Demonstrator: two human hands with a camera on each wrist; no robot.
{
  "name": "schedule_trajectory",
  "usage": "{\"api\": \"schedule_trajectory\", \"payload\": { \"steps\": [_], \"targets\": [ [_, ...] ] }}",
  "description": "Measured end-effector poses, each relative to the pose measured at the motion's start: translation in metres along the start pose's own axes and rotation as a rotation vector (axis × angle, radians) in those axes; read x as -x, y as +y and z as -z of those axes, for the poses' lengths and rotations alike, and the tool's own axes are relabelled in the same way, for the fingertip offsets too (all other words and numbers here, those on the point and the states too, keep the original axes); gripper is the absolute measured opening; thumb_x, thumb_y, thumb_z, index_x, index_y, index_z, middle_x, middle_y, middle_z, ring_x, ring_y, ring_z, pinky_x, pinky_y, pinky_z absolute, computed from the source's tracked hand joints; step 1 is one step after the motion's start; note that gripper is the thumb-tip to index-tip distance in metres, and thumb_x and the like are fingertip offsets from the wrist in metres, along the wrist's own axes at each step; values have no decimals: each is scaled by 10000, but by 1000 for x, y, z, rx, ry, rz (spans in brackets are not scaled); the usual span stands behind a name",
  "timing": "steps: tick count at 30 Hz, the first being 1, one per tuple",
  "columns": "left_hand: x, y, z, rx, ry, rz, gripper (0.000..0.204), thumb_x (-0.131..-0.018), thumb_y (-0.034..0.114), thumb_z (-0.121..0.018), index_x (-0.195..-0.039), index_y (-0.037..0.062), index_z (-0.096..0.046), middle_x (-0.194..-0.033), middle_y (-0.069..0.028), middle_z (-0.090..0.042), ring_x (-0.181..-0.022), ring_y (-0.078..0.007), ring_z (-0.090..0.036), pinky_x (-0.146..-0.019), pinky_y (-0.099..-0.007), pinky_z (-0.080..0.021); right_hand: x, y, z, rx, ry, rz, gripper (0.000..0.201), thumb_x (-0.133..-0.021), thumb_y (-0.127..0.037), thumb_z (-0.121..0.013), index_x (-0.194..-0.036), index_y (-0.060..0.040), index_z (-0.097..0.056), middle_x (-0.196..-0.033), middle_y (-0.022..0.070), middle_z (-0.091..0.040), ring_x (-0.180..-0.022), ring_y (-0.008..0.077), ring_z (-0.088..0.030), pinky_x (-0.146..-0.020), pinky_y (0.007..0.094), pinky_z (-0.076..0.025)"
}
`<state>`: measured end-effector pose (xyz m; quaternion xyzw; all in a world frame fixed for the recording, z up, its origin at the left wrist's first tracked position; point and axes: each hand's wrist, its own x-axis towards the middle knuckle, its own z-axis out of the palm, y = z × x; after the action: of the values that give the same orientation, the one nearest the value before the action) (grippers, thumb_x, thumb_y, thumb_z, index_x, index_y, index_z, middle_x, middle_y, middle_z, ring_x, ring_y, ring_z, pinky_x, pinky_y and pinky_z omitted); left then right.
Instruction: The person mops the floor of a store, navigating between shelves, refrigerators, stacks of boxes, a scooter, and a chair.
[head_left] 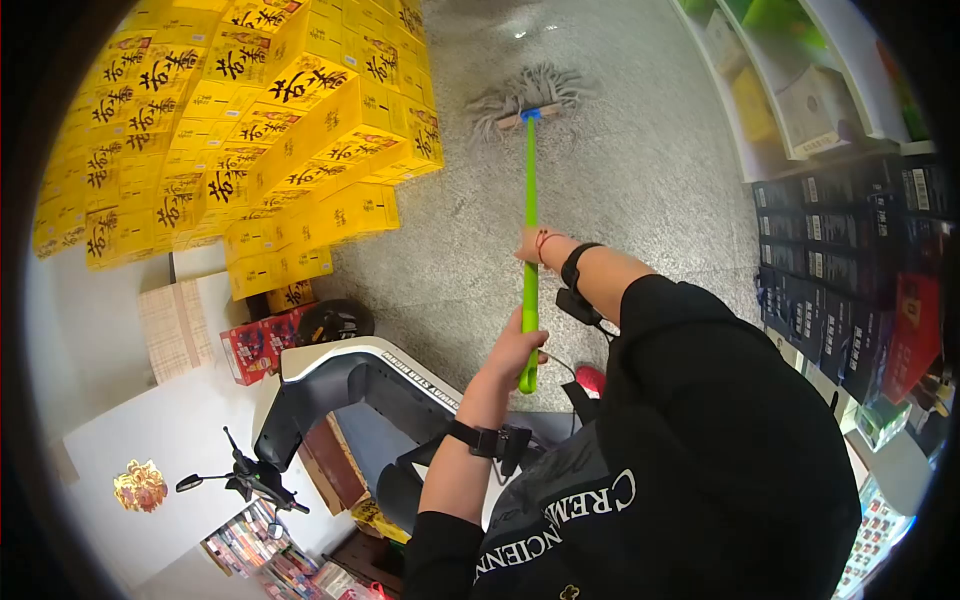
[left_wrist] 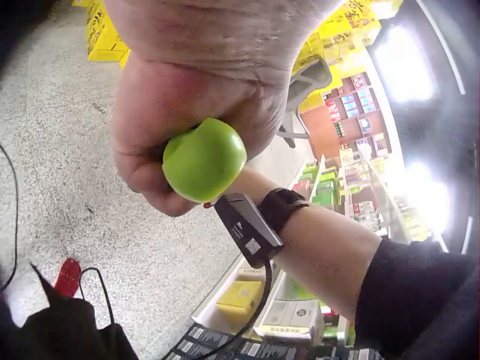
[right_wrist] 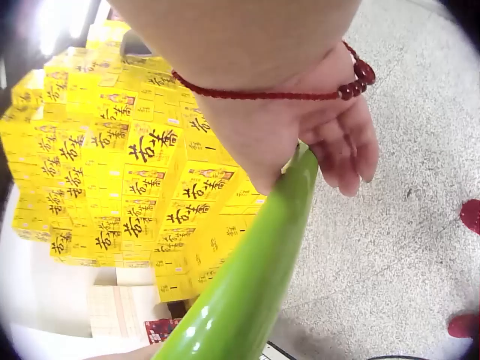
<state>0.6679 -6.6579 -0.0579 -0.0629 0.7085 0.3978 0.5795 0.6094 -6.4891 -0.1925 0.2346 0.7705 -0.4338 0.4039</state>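
Note:
A mop with a bright green handle [head_left: 531,180] reaches away from the person across the grey floor. Its grey string head [head_left: 540,90] lies spread on the floor, joined to the handle by a blue clip. My left hand [head_left: 513,352] grips the handle near its butt end; the rounded green end cap [left_wrist: 205,161] pokes out of that fist in the left wrist view. Farther up, my right hand [head_left: 529,246] holds the shaft, fingers [right_wrist: 349,150] bent round it in the right wrist view. A red bead bracelet [right_wrist: 277,95] circles the right wrist.
Yellow cartons [head_left: 300,110] stand stacked along the left. A scooter [head_left: 345,370] is parked close by the left arm. On the right are a white shelf [head_left: 850,70] and dark boxes [head_left: 820,250]. A red shoe [head_left: 590,379] shows beside the person's clothing.

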Motion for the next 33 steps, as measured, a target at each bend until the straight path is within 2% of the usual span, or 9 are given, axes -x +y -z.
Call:
{"api": "schedule_trajectory", "payload": {
  "steps": [3, 10, 13, 15, 18, 21, 25, 30, 33],
  "targets": [
    [10, -7, 9, -56, -71, 5, 610, -751, 18, -535, -1292, 90, -262, -846, -64, -427, -586, -139, -488, -465, -254, -446, 26, 13, -16, -213, 103, 19, 708, -806, -270, -564, -1360, -88, -163, -963, 177, -596, -553, 221, -600, -475, 334, -501],
    [89, -118, 29, -211, -127, 87, 727, -755, 5, -546, -1373, 152, -192, -880, -59, -456, -648, -128, -493, -503, -245, -441, 104, 24, -132, -385, 29, 12, 837, -805, -289, -578, -1363, -34, -9, -909, 209, -590, -465, 208, -565, -418, 328, -492],
    [142, -166, 34, -286, -154, 68, 727, -759, 0, -540, -1376, 154, -187, -824, -41, -460, -596, -113, -486, -497, -232, -424, 129, 30, -189, -307, -118, -27, 806, -819, -323, -557, -1341, 40, -61, -916, 205, -598, -539, 233, -610, -458, 332, -520],
    [174, -202, 45, -299, -170, 57, 719, -758, 11, -539, -1374, 154, -196, -794, -31, -458, -552, -103, -473, -494, -229, -415, 139, 36, -229, -310, -475, 50, 771, -832, -362, -527, -1311, 90, -127, -1063, 222, -552, -724, 273, -642, -562, 342, -551],
    [229, -240, 65, -427, -200, 156, 713, -757, 42, -540, -1373, 161, -202, -763, -23, -461, -544, -99, -474, -503, -245, -422, 163, 46, -283, -424, -583, 68, 709, -845, -375, -494, -1315, 62, -194, -1254, 226, -409, -924, 320, -596, -699, 380, -546],
    [270, -246, 74, -585, -258, 165, 694, -766, 62, -540, -1371, 157, -213, -756, -35, -478, -554, -106, -495, -535, -251, -432, 184, 55, -320, -463, -701, 75, 672, -850, -361, -488, -1321, 35, -220, -1346, 212, -279, -1011, 348, -546, -782, 417, -518],
    [290, -239, 60, -713, -280, 213, 683, -777, 64, -549, -1370, 152, -221, -733, -34, -489, -552, -105, -500, -533, -250, -429, 202, 72, -333, -504, -759, 99, 641, -847, -356, -495, -1326, -8, -249, -1330, 214, -303, -1017, 365, -538, -793, 434, -501],
    [265, -201, 21, -833, -261, 175, 686, -780, 89, -580, -1367, 129, -228, -675, -31, -493, -531, -106, -497, -519, -253, -424, 207, 115, -301, -576, -660, 147, 590, -856, -353, -467, -1324, -48, -277, -1365, 193, -267, -1017, 346, -544, -791, 435, -492],
    [239, -171, 3, -1088, -266, 26, 680, -771, 114, -561, -1367, 160, -237, -671, -72, -533, -543, -123, -529, -536, -257, -438, 204, 159, -265, -671, -604, 173, 598, -850, -352, -474, -1323, -42, -280, -1356, 194, -284, -978, 333, -571, -755, 406, -511]
  ]
}}
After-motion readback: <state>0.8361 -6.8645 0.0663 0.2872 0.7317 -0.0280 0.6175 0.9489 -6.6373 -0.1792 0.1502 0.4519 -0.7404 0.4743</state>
